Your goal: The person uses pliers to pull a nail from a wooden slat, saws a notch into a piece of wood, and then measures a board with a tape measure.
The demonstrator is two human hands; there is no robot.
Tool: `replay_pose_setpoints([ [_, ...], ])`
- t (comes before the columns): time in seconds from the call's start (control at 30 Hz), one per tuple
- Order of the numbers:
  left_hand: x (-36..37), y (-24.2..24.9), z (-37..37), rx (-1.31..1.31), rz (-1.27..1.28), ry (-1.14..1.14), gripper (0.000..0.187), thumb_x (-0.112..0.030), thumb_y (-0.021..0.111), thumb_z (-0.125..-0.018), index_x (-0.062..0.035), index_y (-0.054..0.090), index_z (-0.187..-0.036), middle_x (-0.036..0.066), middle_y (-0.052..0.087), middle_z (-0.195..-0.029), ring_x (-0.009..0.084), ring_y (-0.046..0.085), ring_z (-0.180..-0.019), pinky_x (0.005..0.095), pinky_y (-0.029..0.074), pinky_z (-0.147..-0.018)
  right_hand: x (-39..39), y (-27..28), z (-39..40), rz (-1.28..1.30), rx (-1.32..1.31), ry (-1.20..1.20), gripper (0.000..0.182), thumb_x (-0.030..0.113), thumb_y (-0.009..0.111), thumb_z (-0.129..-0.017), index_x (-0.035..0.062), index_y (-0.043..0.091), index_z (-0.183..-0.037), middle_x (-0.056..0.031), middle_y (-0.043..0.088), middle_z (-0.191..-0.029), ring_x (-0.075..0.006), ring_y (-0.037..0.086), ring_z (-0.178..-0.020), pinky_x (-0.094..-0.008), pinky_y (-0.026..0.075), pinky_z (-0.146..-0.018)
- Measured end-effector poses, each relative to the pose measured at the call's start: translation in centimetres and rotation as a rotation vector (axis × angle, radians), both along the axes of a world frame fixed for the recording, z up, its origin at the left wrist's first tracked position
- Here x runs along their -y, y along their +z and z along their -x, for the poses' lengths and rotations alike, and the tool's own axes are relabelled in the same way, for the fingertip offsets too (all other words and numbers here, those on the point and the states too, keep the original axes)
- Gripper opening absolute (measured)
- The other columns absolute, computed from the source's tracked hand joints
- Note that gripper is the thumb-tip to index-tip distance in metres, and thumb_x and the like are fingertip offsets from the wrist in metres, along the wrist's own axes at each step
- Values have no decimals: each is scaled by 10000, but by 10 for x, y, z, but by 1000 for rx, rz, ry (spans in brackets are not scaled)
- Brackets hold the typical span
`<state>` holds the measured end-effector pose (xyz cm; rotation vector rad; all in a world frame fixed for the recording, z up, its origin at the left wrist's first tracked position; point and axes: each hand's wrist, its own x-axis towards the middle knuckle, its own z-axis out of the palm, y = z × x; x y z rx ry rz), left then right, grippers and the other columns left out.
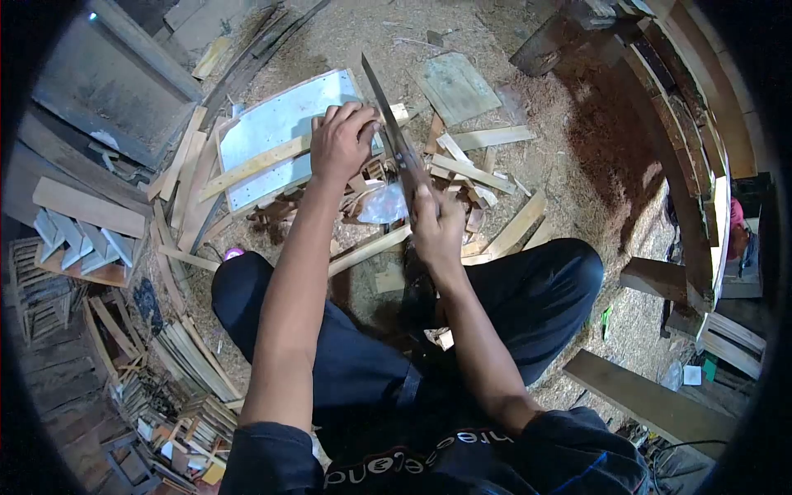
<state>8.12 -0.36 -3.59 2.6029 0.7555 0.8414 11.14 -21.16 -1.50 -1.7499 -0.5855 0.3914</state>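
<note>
A hand saw (386, 107) points up and away, its handle in my right hand (437, 224), whose fingers are wrapped round it. The blade lies across or just beside the right part of a pale wood strip (268, 159). My left hand (340, 144) presses on that strip, fingers bent over it, left of the blade. Under the strip is a light blue-white board (289, 113) with a wooden edge. A clear plastic bag (384, 205) sits below the saw, among wood offcuts.
Loose strips and offcuts (520, 223) lie on the sawdust floor beyond my knees. A flat greenish board (458, 89) is at the top. Slatted pieces (78, 239) stand at the left, a plank (643, 400) at the lower right, and a curved wooden structure (676, 124) at the right.
</note>
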Motion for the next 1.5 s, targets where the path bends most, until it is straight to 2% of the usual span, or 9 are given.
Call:
replay_pose_setpoints([
  [0.27, 2, -5, 3, -13, -10, -5, 271, -301, 725, -875, -136, 719, -1090, 18, 671, -1148, 253, 587, -1074, 414, 420, -898, -17, -14, -3, -138, -156, -29, 463, 290, 525, -1037, 32, 552, -655, 42, 476, -587, -58, 406, -532, -263, 299, -484],
  [0.37, 0, -6, 1, -20, -9, -9, 283, -296, 725, -872, -134, 713, -1104, 21, 665, -1158, 256, 583, -1083, 417, 419, -900, -28, -16, -10, -122, -130, -37, 470, 304, 528, -1036, 30, 550, -654, 42, 471, -580, -58, 399, -525, -268, 303, -474],
  [0.43, 0, -9, 0, 24, -33, -11, 226, -302, 682, -892, -183, 699, -1084, -10, 639, -1078, 240, 570, -1060, 439, 410, -912, -31, -10, -12, -68, -88, -44, 489, 321, 565, -1009, -48, 589, -690, 21, 441, -553, -84, 379, -540, -324, 316, -474],
  [0.53, -1, -10, 1, 14, -33, -14, 222, -303, 681, -890, -192, 701, -1081, -11, 640, -1085, 239, 572, -1059, 439, 413, -909, -31, -12, -12, -74, -98, -29, 505, 317, 556, -1011, -39, 543, -654, 11, 441, -551, -89, 375, -541, -331, 317, -478],
  [0.67, 1, -9, 0, 22, -28, -3, 208, -294, 685, -886, -200, 705, -1071, -17, 644, -1082, 235, 575, -1054, 437, 415, -905, -7, -19, -2, -81, -12, -19, 490, 298, 543, -1019, -30, 537, -655, 13, 452, -559, -83, 389, -544, -319, 315, -480],
  [0.73, 2, -6, 0, 14, -11, -10, 195, -288, 688, -886, -201, 708, -1060, -24, 649, -1073, 232, 578, -1050, 435, 416, -904, 12, -9, 10, -59, -202, -14, 463, 275, 533, -1027, -21, 553, -671, 17, 466, -569, -75, 408, -545, -301, 325, -484],
  [0.87, 1, -5, 1, -27, 27, -14, 245, -299, 716, -882, -175, 725, -1092, 18, 670, -1150, 258, 590, -1088, 432, 426, -905, 31, -18, 19, -87, -137, -23, 447, 267, 535, -1030, -16, 562, -685, 23, 477, -578, -67, 426, -549, -286, 337, -486],
  [1.17, 0, -6, -1, 49, -10, -22, 175, -265, 699, -877, -196, 706, -1038, -26, 651, -1054, 234, 584, -1035, 433, 414, -894, 5, -18, 6, -115, -128, -24, 424, 282, 539, -1032, -69, 649, -821, 32, 481, -601, -60, 423, -583, -270, 342, -504],
  [1.5, 3, -5, -1, 31, 2, -4, 183, -264, 702, -873, -205, 701, -1047, -30, 650, -1053, 231, 582, -1040, 439, 418, -892, 17, -27, 16, -99, -117, -44, 429, 290, 550, -1026, -66, 637, -802, 11, 494, -592, -69, 440, -579, -284, 356, -502],
])
